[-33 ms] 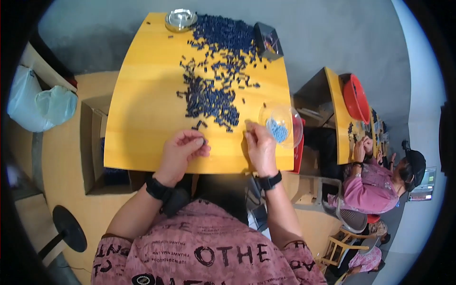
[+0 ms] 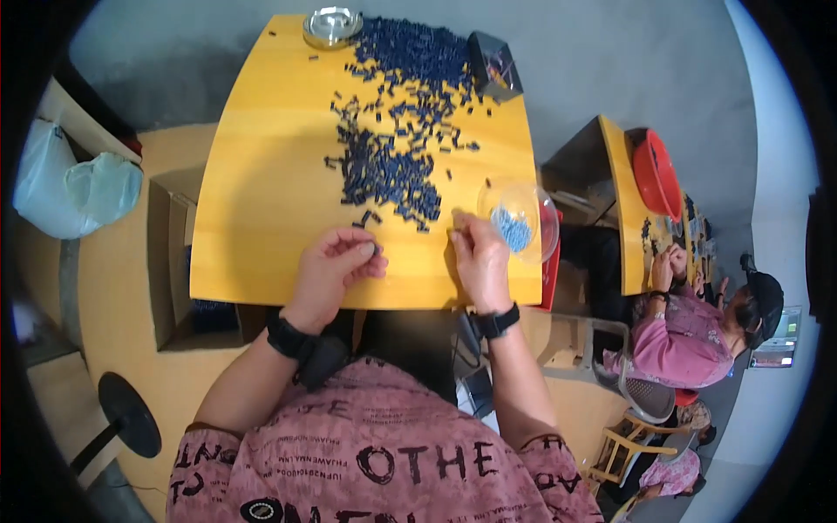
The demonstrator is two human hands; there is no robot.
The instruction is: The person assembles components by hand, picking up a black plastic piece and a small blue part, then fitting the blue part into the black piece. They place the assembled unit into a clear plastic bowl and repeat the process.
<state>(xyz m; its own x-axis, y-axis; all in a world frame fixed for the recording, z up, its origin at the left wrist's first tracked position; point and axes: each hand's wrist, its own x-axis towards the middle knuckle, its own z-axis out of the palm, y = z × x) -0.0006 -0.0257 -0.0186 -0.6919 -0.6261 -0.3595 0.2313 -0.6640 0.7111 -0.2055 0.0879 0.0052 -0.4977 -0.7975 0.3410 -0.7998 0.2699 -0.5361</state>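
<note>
My left hand [image 2: 336, 268] is over the near part of the yellow table, its thumb and forefinger pinched on a small dark piece [image 2: 377, 249]. To its right, my right hand [image 2: 482, 260] is closed in a pinch beside a clear plastic bowl [image 2: 547, 235]. Whatever its fingertips hold is too small to make out. Light blue small pieces [image 2: 513, 230] lie in that bowl. Ahead of both hands spreads a loose pile of short dark blue pieces [image 2: 388, 179], with a few strays nearest my left hand.
At the table's far edge are a larger dark heap [image 2: 410, 52], a shiny metal bowl [image 2: 332, 28] and a black box [image 2: 495, 66]. A cardboard box [image 2: 166, 279] stands left of the table. On the right, a person in pink [image 2: 684, 349] sits at another table with a red basin [image 2: 656, 177].
The table and the things on it sit slightly higher in the picture. Both hands keep nearly the same pinched poses; the dark piece in my left hand shows a little more.
</note>
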